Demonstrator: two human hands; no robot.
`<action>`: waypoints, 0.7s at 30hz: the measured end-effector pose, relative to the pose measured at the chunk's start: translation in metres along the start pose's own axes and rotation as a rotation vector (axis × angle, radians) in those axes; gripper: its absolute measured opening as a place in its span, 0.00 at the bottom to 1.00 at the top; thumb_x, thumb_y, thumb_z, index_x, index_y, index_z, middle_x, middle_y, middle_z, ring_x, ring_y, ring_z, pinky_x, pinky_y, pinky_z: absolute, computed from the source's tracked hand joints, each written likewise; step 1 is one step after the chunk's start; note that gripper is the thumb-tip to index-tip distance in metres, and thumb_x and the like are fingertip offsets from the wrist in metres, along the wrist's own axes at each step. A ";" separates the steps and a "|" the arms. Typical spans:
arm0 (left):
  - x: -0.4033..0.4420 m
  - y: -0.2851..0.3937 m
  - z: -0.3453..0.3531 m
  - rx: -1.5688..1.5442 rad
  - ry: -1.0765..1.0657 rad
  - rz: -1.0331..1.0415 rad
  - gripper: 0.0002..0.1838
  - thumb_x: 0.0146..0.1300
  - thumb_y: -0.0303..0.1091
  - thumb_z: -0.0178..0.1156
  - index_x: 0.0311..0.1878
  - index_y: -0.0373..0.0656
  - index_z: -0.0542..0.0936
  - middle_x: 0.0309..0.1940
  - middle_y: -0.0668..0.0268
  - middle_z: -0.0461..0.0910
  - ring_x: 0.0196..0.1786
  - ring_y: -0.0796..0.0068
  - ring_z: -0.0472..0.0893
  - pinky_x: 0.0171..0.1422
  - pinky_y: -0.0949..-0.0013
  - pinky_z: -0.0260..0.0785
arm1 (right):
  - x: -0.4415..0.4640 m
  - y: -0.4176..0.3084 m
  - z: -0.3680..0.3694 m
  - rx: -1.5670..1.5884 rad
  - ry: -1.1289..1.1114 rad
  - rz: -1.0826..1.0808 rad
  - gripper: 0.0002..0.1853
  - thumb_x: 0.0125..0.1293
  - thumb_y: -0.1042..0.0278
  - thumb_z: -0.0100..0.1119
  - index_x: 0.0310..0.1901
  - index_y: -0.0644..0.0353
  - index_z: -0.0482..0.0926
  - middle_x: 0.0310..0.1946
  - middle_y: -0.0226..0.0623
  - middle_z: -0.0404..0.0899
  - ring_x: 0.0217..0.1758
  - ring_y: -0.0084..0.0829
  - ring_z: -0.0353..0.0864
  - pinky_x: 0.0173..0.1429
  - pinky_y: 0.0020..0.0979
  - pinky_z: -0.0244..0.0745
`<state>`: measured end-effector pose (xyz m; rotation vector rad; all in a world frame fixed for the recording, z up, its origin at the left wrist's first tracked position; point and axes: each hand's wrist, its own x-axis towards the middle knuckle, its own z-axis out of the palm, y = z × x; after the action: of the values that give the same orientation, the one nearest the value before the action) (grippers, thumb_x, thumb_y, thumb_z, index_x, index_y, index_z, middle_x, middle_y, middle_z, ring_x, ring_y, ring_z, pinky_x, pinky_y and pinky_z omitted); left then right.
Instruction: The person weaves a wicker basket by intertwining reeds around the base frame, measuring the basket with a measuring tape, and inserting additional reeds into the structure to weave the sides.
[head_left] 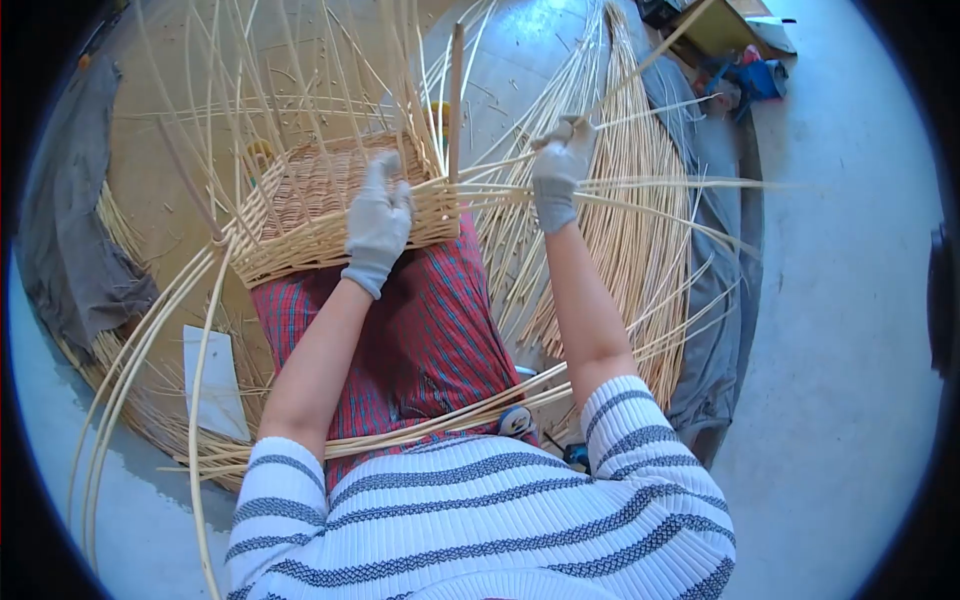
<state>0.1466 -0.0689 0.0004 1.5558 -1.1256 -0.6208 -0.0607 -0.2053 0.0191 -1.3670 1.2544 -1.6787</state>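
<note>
Here we find the floor (830, 300), pale and broad, along the right of the frame. A bundle of canes (630, 230) fans out at upper right of centre. Plaid cloth (430, 340) covers the lap at centre. Next we note the basket (322, 185) at upper centre-left, its near wall overlapping the plaid cloth and its long stakes pointing toward the top edge. A white card (212, 380) lies at lower left. We observe the gloved left hand (380, 220) on the basket's near wall; whether its bent fingers grip, we cannot tell. The gloved right hand (563, 165), above the bundle, pinches a strand (500, 163) leading from the basket's right corner.
</note>
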 end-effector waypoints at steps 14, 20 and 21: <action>-0.016 0.001 0.035 0.573 -0.273 0.196 0.42 0.60 0.40 0.63 0.76 0.46 0.56 0.58 0.59 0.72 0.62 0.67 0.73 0.70 0.62 0.60 | -0.164 -0.071 0.062 0.147 -0.613 -0.152 0.23 0.68 0.77 0.50 0.66 0.61 0.69 0.58 0.35 0.76 0.60 0.30 0.75 0.63 0.36 0.71; -0.007 0.016 -0.004 -0.171 0.080 -0.014 0.26 0.70 0.41 0.57 0.66 0.37 0.70 0.60 0.53 0.72 0.59 0.66 0.76 0.66 0.59 0.69 | -0.050 -0.089 0.050 0.195 -0.515 0.213 0.23 0.63 0.54 0.64 0.51 0.65 0.77 0.45 0.50 0.82 0.49 0.48 0.82 0.55 0.42 0.76; -0.013 -0.006 -0.022 -0.658 0.158 -0.246 0.23 0.72 0.43 0.56 0.62 0.37 0.72 0.51 0.56 0.76 0.51 0.65 0.78 0.60 0.61 0.72 | -0.040 -0.078 0.045 0.205 -0.510 0.210 0.23 0.63 0.54 0.64 0.51 0.65 0.77 0.45 0.50 0.82 0.49 0.48 0.82 0.55 0.42 0.76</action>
<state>0.1621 -0.0477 -0.0009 1.1436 -0.5285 -0.9065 0.0005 -0.1551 0.0778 -1.3682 0.8708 -1.1767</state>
